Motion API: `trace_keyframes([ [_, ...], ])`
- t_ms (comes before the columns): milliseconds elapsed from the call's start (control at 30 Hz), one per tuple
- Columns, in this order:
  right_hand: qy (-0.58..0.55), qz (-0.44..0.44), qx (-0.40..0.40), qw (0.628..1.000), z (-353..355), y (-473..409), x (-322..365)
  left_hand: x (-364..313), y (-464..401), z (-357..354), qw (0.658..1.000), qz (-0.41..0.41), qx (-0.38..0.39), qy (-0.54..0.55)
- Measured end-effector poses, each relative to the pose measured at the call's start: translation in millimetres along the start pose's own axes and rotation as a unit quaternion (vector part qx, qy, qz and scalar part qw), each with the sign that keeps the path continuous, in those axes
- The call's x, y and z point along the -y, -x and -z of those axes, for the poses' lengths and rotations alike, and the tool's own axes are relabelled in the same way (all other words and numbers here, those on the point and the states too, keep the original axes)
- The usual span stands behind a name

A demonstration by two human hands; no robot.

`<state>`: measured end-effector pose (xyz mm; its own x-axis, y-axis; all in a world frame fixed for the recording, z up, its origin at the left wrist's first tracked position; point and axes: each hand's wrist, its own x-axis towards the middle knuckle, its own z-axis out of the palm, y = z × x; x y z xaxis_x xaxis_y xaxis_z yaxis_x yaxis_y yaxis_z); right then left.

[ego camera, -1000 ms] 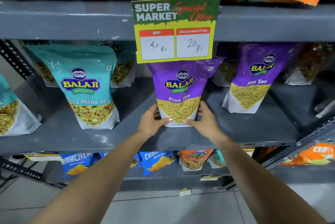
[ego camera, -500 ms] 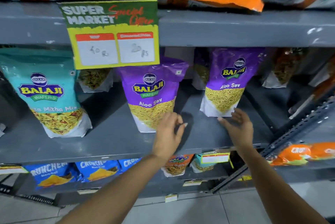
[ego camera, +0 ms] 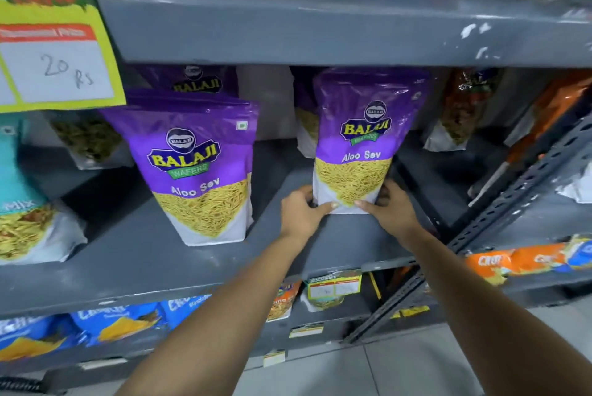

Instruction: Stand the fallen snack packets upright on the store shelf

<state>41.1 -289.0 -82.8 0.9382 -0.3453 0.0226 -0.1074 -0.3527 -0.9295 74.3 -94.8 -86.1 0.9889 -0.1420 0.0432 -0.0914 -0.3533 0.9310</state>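
Aloo Sev packet, purple, stands on the grey shelf right of centre, long axis straight up, base on the board. Both hands are clamped on its bottom corners: left hand on the left corner, right hand on the right, thumbs pressed across the white front. It sits dead ahead between the hands, neither one nearer, so any squaring-up looks like an even two-handed nudge. Count them: two purple Aloo Sev packets up front, this one and its twin well apart to the left, free of any hand, and at least two more purple ones behind. One teal packet shows at the far left edge.
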Motion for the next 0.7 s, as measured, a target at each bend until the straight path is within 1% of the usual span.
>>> trace_keyframes([
  [133,-0.004,-0.01,0.001,1.0,8.6,11.6,-9.3,1.1,17.0,-7.4,1.0,0.002,-0.013,0.009],
  [267,-0.007,-0.012,-0.004,1.0,14.8,17.7,-13.5,-0.9,20.4,-11.8,1.0,-0.006,-0.01,-0.026],
  [400,-0.012,-0.019,-0.002,1.0,15.6,19.8,-13.6,-1.0,20.6,-14.0,0.999,-0.003,-0.015,-0.03],
  [467,-0.018,-0.02,-0.007,1.0,14.3,22.9,-12.7,-2.2,22.1,-13.0,0.999,0.0,-0.005,-0.032],
  [567,-0.022,-0.029,-0.012,0.999,12.3,31.9,-7.2,-8.3,26.8,-7.9,0.999,0.009,0.031,-0.031],
  [633,-0.035,-0.04,-0.023,0.998,9.8,41.4,3.7,-11.0,33.1,-2.1,0.999,0.011,0.032,-0.035],
  [700,-0.039,-0.035,-0.053,0.997,6.2,63.0,13.8,-9.7,51.8,5.6,0.999,-0.006,0.004,-0.041],
])
